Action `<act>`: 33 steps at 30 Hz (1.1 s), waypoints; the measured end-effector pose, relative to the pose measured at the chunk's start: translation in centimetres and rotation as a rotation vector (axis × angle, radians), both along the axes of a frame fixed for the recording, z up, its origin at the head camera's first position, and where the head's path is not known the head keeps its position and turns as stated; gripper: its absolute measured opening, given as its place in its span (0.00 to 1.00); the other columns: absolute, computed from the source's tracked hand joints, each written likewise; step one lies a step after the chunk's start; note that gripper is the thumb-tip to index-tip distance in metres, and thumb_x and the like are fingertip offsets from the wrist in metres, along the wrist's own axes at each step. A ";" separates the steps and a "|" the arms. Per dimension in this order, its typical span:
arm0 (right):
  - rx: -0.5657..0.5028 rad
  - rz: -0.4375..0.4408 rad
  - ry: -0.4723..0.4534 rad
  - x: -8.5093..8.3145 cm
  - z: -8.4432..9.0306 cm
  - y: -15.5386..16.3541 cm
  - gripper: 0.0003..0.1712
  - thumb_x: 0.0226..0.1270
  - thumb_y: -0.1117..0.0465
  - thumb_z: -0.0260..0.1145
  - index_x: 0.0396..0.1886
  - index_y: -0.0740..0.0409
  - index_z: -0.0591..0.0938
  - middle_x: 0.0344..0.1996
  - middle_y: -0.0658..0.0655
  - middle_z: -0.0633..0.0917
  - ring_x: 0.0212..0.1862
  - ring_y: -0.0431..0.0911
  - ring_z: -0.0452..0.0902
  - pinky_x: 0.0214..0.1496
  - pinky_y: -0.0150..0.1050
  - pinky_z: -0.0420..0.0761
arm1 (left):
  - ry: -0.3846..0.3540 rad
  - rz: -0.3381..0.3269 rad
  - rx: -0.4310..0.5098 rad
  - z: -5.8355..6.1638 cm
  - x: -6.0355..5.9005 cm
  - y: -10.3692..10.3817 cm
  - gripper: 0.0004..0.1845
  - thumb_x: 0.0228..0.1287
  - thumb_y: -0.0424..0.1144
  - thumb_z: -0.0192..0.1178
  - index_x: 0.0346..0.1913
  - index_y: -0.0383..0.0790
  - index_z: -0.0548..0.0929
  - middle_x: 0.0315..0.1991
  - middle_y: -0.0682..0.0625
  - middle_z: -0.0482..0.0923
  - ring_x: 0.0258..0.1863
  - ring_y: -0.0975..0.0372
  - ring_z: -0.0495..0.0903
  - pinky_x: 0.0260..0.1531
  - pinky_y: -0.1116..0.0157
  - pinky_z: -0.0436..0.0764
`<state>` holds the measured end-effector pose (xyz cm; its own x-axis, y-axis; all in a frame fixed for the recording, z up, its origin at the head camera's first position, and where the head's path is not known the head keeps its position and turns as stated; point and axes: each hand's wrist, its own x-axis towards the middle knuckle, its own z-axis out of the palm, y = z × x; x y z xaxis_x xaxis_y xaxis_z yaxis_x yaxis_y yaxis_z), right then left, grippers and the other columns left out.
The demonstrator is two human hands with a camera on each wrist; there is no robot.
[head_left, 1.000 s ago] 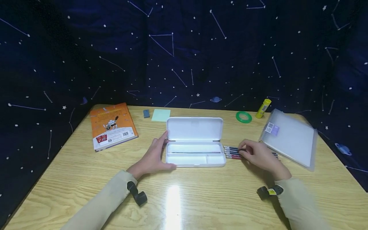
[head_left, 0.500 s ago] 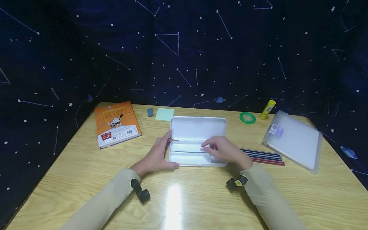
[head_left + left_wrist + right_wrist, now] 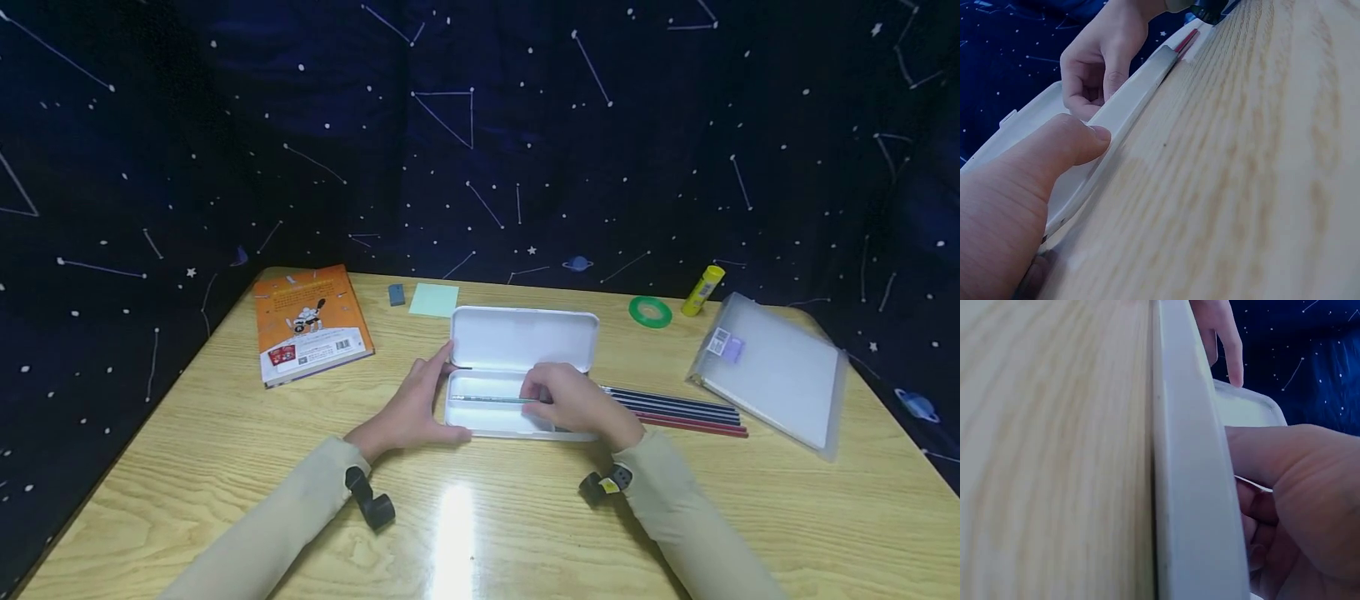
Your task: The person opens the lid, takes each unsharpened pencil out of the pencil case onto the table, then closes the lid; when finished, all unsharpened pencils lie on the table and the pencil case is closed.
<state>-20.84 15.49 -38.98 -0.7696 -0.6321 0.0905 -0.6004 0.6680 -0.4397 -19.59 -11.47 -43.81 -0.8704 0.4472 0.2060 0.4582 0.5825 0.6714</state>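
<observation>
An open white pencil case (image 3: 525, 337) lies on the table, its lid tipped back. My left hand (image 3: 412, 407) grips its left end, thumb on the front edge and fingers at the back by the hinge. In the left wrist view, the left thumb (image 3: 1079, 137) presses on the rim. My right hand (image 3: 573, 402) reaches into the case and pinches a slim, greenish pencil (image 3: 487, 399) that lies lengthwise in it. The right wrist view shows the right thumb (image 3: 1266, 450) behind the case's front wall, the fingertips partly hidden.
Several dark and red pencils (image 3: 686, 412) lie right of the case. Around it are an orange book (image 3: 311, 325), a grey eraser (image 3: 396, 294), pale green sticky notes (image 3: 433, 300), green tape (image 3: 650, 312), a yellow glue stick (image 3: 703, 291) and a clear folder (image 3: 780, 375).
My right hand has moved left from the row of pencils into the case, and its fingers have closed on the slim pencil there. My left hand keeps its grip on the case.
</observation>
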 end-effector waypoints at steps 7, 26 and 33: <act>-0.055 -0.032 -0.037 -0.1 0.0 0.2 0.05 0.58 0.61 0.71 0.29 0.53 0.81 0.24 0.45 0.77 0.28 0.38 0.69 0.34 0.32 0.72 | -0.007 0.007 -0.015 0.3 0.1 -0.1 0.70 0.35 0.54 0.78 0.77 0.42 0.41 0.63 0.48 0.70 0.52 0.61 0.63 0.59 0.58 0.69; -0.120 -0.160 0.082 2.1 -0.6 7.7 0.08 0.62 0.66 0.67 0.39 0.52 0.85 0.31 0.46 0.79 0.32 0.38 0.68 0.35 0.33 0.71 | -0.014 0.011 -0.008 0.2 0.2 0.1 0.70 0.35 0.55 0.78 0.77 0.43 0.41 0.62 0.49 0.70 0.51 0.61 0.63 0.59 0.57 0.69; -0.137 -0.233 0.095 3.7 -1.1 12.2 0.09 0.60 0.68 0.67 0.39 0.53 0.84 0.29 0.44 0.79 0.31 0.34 0.67 0.31 0.31 0.70 | -0.010 0.014 0.000 0.1 0.2 0.1 0.69 0.35 0.54 0.77 0.77 0.43 0.42 0.62 0.49 0.70 0.52 0.60 0.64 0.59 0.57 0.69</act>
<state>-17.17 27.72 -40.07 -0.8768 -0.4157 0.2415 -0.4801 0.7313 -0.4844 -19.43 -11.39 -43.74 -0.8787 0.4347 0.1974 0.4433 0.5893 0.6755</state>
